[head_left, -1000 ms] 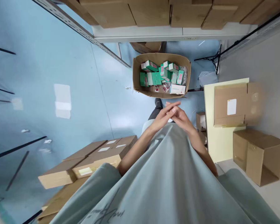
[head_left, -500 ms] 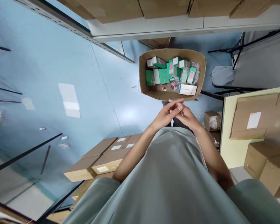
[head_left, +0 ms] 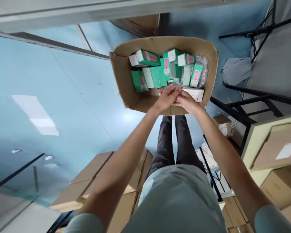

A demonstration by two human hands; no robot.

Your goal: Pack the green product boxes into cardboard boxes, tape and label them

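My left hand [head_left: 167, 98] and my right hand [head_left: 188, 101] meet above the near edge of a large open cardboard box [head_left: 121, 79]. Their fingers are loosely extended and overlap at the tips, with no object visible between them. Inside the box lie several green and white cartons [head_left: 156, 76] with pink pictures. A white carton [head_left: 197, 94] is just beyond my right hand, partly covered by it. Clear bubble wrap [head_left: 204, 69] fills the box's right end. Small red and clear packets lie partly hidden behind my left hand.
Closed cardboard boxes [head_left: 75, 191] are stacked at the lower left. A pale shelf edge [head_left: 99, 14] crosses the top. Black metal frame legs [head_left: 232, 110] and a board with flat cardboard [head_left: 274, 152] stand at the right. A grey cloth [head_left: 236, 70] lies beyond the box.
Both hands have reached forward from near my waist to over the box's near edge, still touching each other. The view has shifted, and the box appears larger, with my legs now visible.
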